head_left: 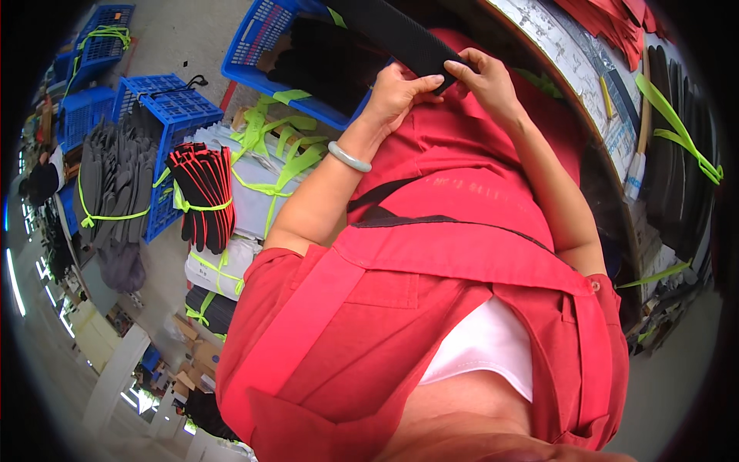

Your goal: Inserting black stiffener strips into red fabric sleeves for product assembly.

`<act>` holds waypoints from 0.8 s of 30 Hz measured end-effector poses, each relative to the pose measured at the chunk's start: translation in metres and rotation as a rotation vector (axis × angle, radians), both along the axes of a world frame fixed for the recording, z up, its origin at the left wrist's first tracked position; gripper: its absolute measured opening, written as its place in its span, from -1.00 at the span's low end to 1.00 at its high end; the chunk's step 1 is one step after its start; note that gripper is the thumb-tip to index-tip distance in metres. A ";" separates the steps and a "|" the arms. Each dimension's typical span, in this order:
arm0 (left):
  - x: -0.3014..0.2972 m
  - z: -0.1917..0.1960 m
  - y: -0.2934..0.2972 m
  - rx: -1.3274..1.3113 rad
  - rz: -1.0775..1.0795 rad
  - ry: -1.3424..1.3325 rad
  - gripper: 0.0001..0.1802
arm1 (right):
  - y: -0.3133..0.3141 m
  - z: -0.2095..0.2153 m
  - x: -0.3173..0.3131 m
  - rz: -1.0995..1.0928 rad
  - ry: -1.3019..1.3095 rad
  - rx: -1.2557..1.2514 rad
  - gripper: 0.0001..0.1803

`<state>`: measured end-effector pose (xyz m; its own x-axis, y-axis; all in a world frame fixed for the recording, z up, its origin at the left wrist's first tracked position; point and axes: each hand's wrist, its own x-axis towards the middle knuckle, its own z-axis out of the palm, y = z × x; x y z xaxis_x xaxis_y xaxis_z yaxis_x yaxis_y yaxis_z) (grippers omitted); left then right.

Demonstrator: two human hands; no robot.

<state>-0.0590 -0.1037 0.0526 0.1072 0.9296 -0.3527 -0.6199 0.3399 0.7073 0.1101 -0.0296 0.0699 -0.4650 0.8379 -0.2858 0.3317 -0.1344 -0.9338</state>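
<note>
A black fabric strip (392, 35) runs from the top of the view down to my lap. My left hand (396, 92) and my right hand (486, 77) both pinch its lower end, fingertips almost touching. A pale green bangle (349, 157) sits on my left wrist. I wear a red apron (431, 254) over red clothing. Behind the strip, a blue plastic crate (265, 38) holds dark pieces.
At left stand more blue crates (173, 104), a grey bundle (112, 185) and a black-and-red bundle (204, 196), each tied with neon yellow-green straps. A workbench edge (608, 131) with stacked dark and red pieces curves down the right side. Concrete floor lies between.
</note>
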 end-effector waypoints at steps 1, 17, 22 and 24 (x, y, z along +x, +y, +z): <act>0.000 -0.005 -0.001 0.005 0.009 -0.006 -0.72 | -0.002 -0.004 -0.001 0.002 -0.025 0.070 -0.77; -0.062 0.125 0.057 0.377 -0.844 1.052 -0.55 | 0.044 0.184 -0.006 0.616 -0.384 0.407 -0.84; -0.093 0.195 0.101 0.822 0.093 1.177 -0.76 | 0.079 0.148 -0.002 -0.100 0.488 0.501 -0.64; -0.078 0.233 0.114 0.802 0.437 0.772 -0.76 | 0.078 0.147 -0.005 -0.134 0.436 0.558 -0.68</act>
<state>-0.1375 0.0099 0.2854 -0.2578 0.8191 0.5124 0.1085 -0.5024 0.8578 0.1056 0.0480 0.2171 -0.3220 0.8628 0.3898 -0.0729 0.3880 -0.9188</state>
